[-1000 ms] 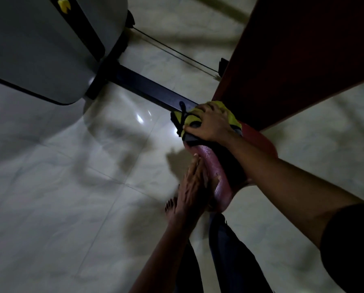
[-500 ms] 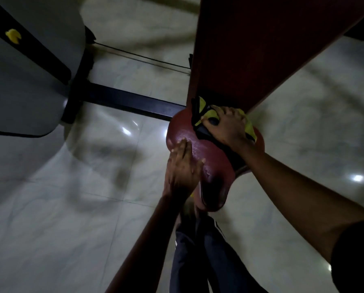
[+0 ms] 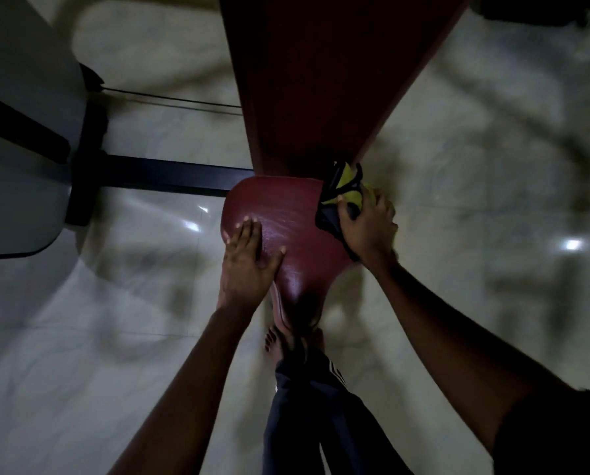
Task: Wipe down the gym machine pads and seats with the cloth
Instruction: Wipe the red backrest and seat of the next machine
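Seat (image 3: 286, 214), dark red, glossy: I am pressing left hand (image 3: 249, 262) flat on its near-left part, fingers straight, thumb apart, likely bracing seat against wiping push. Right hand (image 3: 369, 224) is gripping bunched yellow-and-dark cloth (image 3: 346, 181) at seat's far-right edge, beside base of back pad (image 3: 321, 80); I am judging this junction as wiping target. Containers: I am seeing none.

This is a dimly lit gym room, shown by a weight machine's red padded seat (image 3: 297, 217) and long red back pad (image 3: 321, 80), its black steel beam (image 3: 170, 174), thin cable (image 3: 170, 101) and grey housing (image 3: 19, 132), all on a glossy pale tiled floor (image 3: 115, 337).
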A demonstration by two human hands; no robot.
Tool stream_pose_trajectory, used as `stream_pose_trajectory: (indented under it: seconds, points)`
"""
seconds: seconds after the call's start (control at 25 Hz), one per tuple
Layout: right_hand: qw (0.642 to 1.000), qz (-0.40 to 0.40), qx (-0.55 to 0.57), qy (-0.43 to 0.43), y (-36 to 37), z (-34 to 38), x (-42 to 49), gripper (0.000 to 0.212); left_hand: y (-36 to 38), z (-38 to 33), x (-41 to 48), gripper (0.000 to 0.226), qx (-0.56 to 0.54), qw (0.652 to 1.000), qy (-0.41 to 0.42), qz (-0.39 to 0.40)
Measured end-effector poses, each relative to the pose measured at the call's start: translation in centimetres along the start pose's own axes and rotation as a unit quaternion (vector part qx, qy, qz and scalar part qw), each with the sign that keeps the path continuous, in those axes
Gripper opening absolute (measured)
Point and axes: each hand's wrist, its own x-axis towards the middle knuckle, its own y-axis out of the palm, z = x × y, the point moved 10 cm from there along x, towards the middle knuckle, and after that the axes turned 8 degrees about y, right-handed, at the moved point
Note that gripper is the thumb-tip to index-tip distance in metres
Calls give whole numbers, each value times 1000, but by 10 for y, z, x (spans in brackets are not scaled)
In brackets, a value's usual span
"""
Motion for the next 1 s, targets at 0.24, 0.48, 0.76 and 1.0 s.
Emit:
stream_pose_trajectory:
  seconds: [0.24,0.48,0.76,1.0]
  points:
    - [987,21,108,121,0,-27,-17,71,-4,1,-1,74,1,1000,5,-11]
    - [942,0,249,226,17,-42,-84,74,-5,6,-1,63,-12,1000,27,-9]
    - [892,25,307,330,27,-43,-102,72,-31,14,23,48,122,979,155,45]
    - [921,14,284,266,36,-17,-147,77,-33,46,30,66,44,991,97,83]
